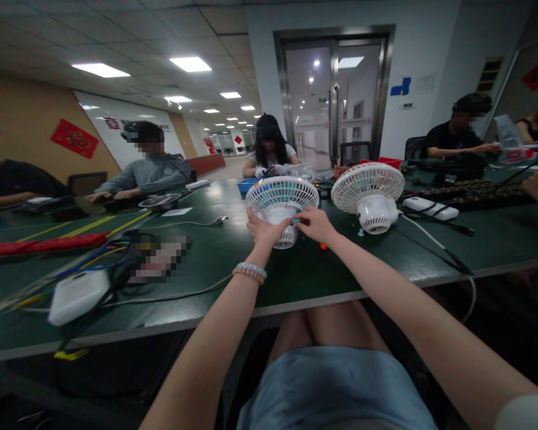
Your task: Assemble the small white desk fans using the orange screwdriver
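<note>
A white fan (281, 194) stands on the green table, its round grille facing away from me and its motor housing towards me. My left hand (265, 232) is closed round the left side of that housing, thumb across the back. Between the fingers of my right hand (316, 224) is a short screwdriver (301, 221) with a dark and teal handle. It points left at the housing, and its tip is hidden near my left thumb. To the right sits a second white fan (376, 214), touched by neither hand. A small orange piece (323, 246) lies below my right hand.
Cables and a white power strip (430, 208) lie to the right. A white box (78, 297), wires and a red strip (49, 243) are at the left. Across the table (332, 278), a person (269, 149) works behind a blue tray (247, 186); other people sit on both sides.
</note>
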The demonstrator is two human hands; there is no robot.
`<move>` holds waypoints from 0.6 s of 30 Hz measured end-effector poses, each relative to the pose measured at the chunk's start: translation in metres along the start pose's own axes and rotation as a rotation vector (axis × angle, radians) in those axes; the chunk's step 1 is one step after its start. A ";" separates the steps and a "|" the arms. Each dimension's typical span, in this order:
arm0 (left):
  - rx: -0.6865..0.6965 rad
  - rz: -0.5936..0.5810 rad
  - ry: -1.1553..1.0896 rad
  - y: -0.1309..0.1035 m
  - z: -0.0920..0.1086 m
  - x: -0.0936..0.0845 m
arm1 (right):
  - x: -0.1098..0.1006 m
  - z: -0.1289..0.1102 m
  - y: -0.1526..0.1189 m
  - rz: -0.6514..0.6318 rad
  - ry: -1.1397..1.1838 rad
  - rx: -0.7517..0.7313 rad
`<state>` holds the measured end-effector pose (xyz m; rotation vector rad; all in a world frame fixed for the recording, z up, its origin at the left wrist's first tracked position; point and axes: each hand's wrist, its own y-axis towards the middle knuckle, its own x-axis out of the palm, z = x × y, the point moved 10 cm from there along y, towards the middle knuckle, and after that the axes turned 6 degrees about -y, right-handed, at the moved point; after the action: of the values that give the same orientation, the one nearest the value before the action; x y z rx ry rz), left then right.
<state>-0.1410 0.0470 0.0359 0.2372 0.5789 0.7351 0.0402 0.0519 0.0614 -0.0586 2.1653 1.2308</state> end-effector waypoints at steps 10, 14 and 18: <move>-0.027 -0.023 0.067 -0.005 0.004 0.000 | -0.001 0.001 0.000 0.027 0.004 -0.009; -0.027 -0.026 0.067 -0.004 0.003 0.000 | 0.000 0.002 0.000 0.033 0.018 -0.010; -0.015 -0.019 0.070 -0.004 0.003 0.000 | 0.001 0.003 0.000 0.028 0.014 -0.012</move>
<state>-0.1371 0.0448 0.0367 0.1925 0.6414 0.7314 0.0407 0.0540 0.0595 -0.0421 2.1777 1.2627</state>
